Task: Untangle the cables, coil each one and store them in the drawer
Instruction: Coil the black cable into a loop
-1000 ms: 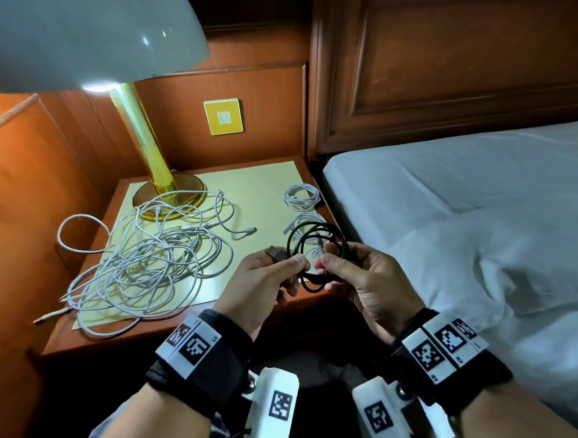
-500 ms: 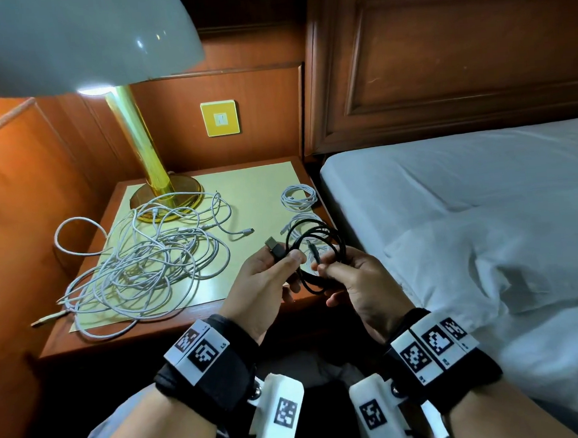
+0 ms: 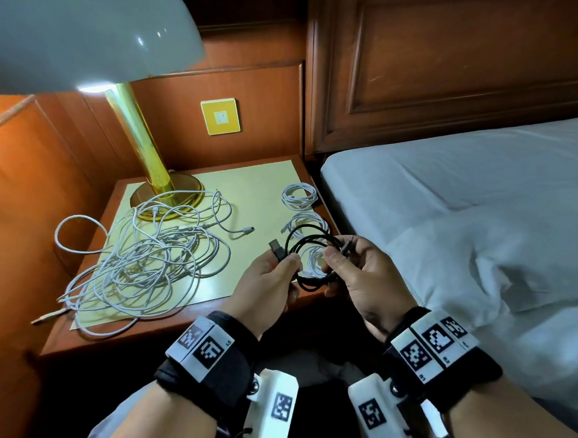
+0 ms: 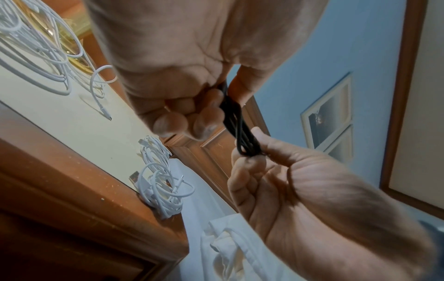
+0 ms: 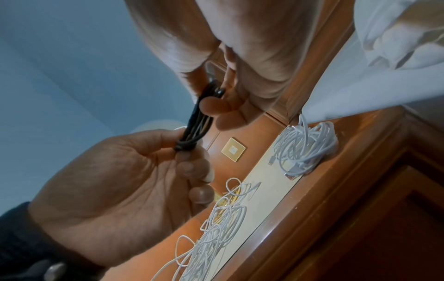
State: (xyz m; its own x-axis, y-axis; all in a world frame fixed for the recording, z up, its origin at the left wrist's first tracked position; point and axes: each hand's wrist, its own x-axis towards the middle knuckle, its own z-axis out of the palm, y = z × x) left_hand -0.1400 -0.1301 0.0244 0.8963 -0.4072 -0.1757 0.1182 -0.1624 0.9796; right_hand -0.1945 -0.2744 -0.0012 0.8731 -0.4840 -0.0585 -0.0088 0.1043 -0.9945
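Standing beside the white-sheeted bed (image 3: 447, 182), a wooden nightstand (image 3: 172, 331) carries tangled white cables (image 3: 141, 261) by a brass lamp (image 3: 141, 150). Both the left hand (image 3: 264, 288) and right hand (image 3: 365, 278) pinch the coiled black cable (image 3: 311, 243) above its edge; the drawer is hidden.

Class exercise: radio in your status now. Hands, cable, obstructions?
Both hands, left hand and right hand, grip black cable, coiled. White tangle waits on nightstand. Nothing obstructing.
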